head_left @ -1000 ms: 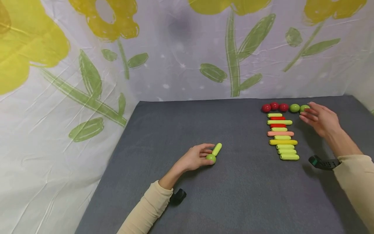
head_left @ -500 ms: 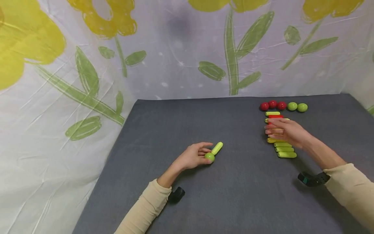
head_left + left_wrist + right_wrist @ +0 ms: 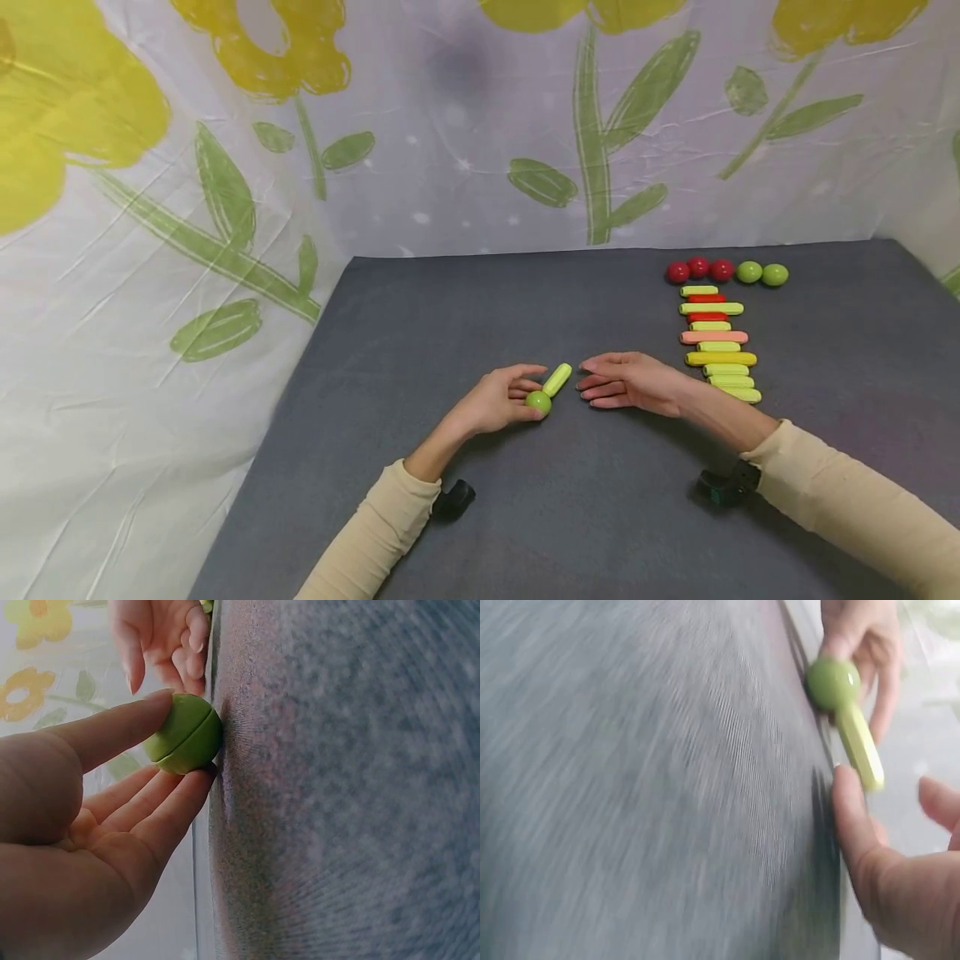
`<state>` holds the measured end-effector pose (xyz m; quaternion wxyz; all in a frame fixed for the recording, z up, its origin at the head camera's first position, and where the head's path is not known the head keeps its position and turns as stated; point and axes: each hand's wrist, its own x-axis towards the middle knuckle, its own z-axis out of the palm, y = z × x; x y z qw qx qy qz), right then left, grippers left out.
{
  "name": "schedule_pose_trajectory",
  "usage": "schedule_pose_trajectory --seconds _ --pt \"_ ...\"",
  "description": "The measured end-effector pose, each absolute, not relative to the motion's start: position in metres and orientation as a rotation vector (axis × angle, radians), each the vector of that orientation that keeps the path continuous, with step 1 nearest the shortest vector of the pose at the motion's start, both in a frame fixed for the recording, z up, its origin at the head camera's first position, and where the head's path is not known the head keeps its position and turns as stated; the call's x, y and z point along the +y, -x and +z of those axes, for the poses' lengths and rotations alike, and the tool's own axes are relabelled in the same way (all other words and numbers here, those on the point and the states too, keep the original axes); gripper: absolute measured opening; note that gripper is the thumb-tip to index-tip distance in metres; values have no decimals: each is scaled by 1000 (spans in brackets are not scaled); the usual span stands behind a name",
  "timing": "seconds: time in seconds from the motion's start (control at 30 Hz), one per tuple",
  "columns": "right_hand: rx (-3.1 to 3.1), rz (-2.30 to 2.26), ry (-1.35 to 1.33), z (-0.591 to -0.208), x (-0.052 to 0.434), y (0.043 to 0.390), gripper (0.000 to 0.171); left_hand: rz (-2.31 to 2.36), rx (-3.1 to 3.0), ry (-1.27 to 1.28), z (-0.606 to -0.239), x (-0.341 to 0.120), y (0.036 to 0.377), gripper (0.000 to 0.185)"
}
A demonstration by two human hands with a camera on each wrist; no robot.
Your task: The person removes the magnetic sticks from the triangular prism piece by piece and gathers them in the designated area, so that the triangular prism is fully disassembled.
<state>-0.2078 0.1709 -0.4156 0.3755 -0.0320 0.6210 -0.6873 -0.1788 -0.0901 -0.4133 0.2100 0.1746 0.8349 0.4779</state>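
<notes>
My left hand (image 3: pixel 491 404) pinches a green ball (image 3: pixel 538 403) between thumb and fingers, low over the dark table. In the left wrist view the ball (image 3: pixel 187 735) shows a seam line round it. A short yellow-green rod (image 3: pixel 557 380) is joined to or touching the ball and points up and to the right; in the right wrist view the rod (image 3: pixel 861 746) slants away from the ball. Just right of the rod, my right hand (image 3: pixel 637 383) hovers with its fingers extended, thumb apart, and nothing held.
Toward the table's (image 3: pixel 450 308) back right, a row of red balls (image 3: pixel 698 267) and green balls (image 3: pixel 762 274) lies above a column of rods (image 3: pixel 714 337) in yellow-green, red, pink and yellow. Flower-printed cloth (image 3: pixel 450 167) hangs behind and at the left.
My right hand has moved from beside the green balls, across the column of rods, to the left near the held ball and rod. The left hand stays in place.
</notes>
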Motion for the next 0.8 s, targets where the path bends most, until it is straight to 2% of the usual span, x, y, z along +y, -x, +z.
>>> schedule_pose_trajectory --seconds 0.33,0.8 --pt "1609 -1821 27 -423 136 204 44 1356 2303 -508 -413 -89 179 63" --pt "1697 -1885 -35 -424 119 202 35 1334 2336 -509 -414 -91 179 58"
